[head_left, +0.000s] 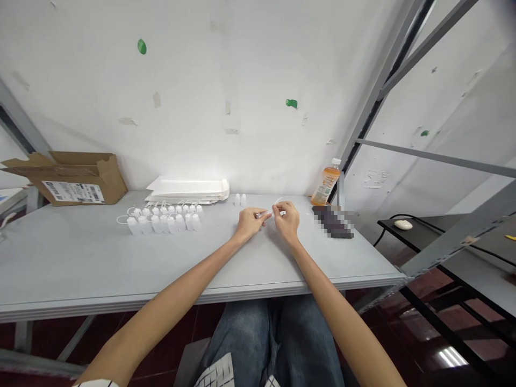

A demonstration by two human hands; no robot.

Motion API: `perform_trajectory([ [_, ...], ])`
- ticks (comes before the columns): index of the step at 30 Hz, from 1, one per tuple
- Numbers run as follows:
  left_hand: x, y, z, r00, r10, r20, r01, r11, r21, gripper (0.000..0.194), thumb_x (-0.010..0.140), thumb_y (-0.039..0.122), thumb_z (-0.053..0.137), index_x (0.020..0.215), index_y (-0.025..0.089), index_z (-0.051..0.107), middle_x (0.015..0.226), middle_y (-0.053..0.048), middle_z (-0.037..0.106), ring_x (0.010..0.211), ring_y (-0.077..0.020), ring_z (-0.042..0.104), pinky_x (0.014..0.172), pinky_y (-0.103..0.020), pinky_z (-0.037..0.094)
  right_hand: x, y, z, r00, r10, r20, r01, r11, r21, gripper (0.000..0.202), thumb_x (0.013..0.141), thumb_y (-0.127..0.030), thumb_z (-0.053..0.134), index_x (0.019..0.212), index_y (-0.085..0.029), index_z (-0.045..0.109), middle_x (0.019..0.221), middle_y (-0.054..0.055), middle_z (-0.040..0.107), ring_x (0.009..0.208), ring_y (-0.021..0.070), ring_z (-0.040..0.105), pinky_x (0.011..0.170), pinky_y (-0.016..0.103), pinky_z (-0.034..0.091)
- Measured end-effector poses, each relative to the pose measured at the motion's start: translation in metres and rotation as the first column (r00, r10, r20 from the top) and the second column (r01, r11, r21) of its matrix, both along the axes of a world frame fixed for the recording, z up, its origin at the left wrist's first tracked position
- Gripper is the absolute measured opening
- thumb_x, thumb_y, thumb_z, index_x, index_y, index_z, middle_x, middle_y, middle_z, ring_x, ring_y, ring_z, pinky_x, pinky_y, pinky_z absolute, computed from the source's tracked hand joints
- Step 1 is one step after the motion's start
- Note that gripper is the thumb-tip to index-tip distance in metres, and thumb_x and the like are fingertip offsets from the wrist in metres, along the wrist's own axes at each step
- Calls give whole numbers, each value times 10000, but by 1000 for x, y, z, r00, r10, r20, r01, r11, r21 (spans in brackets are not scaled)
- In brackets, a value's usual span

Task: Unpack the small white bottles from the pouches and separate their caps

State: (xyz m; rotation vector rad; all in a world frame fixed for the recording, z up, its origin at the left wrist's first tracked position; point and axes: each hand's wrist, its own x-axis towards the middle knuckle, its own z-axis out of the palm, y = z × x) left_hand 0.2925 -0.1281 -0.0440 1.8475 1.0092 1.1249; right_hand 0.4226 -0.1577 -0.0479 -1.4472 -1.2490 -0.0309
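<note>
My left hand (250, 222) and my right hand (287, 219) meet above the table, fingertips almost touching. Between the left thumb and fingers is a small white plastic piece (260, 215), mostly covered. The right fingers pinch a thin white cord (278, 200), whose end sticks up above them; a bit of white shows beside these fingers too. To the left stand several small white bottles (171, 223) in two rows, many with white cord loops at their tops. Two more white bottles (241, 200), without visible loops, stand just behind my left hand.
A stack of white sheets or envelopes (187, 191) lies against the wall. An opened cardboard box (84, 177) sits at the far left. On the right are an orange drink bottle (326, 183) and a blurred dark object (334, 221). A metal frame post (365, 115) rises behind them.
</note>
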Motion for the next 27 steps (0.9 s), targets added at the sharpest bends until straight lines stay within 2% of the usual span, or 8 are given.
perform_trajectory([
  [4,1,-3,2,1000,5,13,-5,1000,-6,307,798,426,709,922,160,797,562,-26,673,481,-142,584,555,-263,450,1,1,-1,1000,-26,-7,26,999,21,166,836,-268,545,704,-196,616,860,40,634,732,161,597,638,282,429],
  [7,3,-3,1,1000,10,24,-9,1000,-20,264,806,386,711,923,164,792,605,-22,685,474,-130,582,548,-255,454,1,1,-1,999,-53,-6,53,998,32,165,836,-268,540,706,-198,614,851,36,627,723,159,590,637,280,421],
  [13,7,-2,0,999,7,36,-8,999,34,197,806,325,711,884,159,783,913,-59,743,513,-110,621,560,-246,465,-3,1,-5,988,-147,56,143,987,74,242,878,-313,483,701,-203,607,837,36,626,651,149,553,629,287,402],
  [15,7,-2,-1,999,0,32,-1,998,57,171,800,302,712,867,159,780,946,-61,743,508,-101,616,580,-247,472,-2,2,-7,980,-180,81,174,982,75,251,883,-318,473,709,-205,614,844,36,629,641,147,549,622,286,391],
  [18,5,-2,-2,998,14,65,-18,998,62,159,782,292,716,843,158,775,918,-58,745,500,-99,604,569,-243,461,8,3,-8,961,-269,68,265,962,59,246,872,-313,473,715,-203,627,859,52,640,645,158,552,617,290,377],
  [21,-2,1,-3,990,44,134,-51,997,52,215,787,365,702,822,164,770,844,-48,739,514,-115,607,545,-244,437,28,4,-6,905,-421,-51,424,904,61,260,858,-336,481,714,-194,645,850,82,651,642,179,552,613,299,371],
  [25,-11,6,-2,988,107,109,-112,993,40,345,810,497,653,828,172,770,570,-10,651,512,-150,597,572,-262,425,53,3,-1,896,-432,-107,439,896,60,313,871,-396,468,813,-185,692,873,98,684,674,199,587,641,299,387],
  [27,-12,7,-1,990,123,62,-126,991,44,370,817,521,634,819,176,768,532,-4,629,527,-162,608,585,-268,419,62,3,0,887,-443,-128,448,894,13,327,878,-399,458,860,-184,704,797,86,699,694,214,611,660,297,393],
])
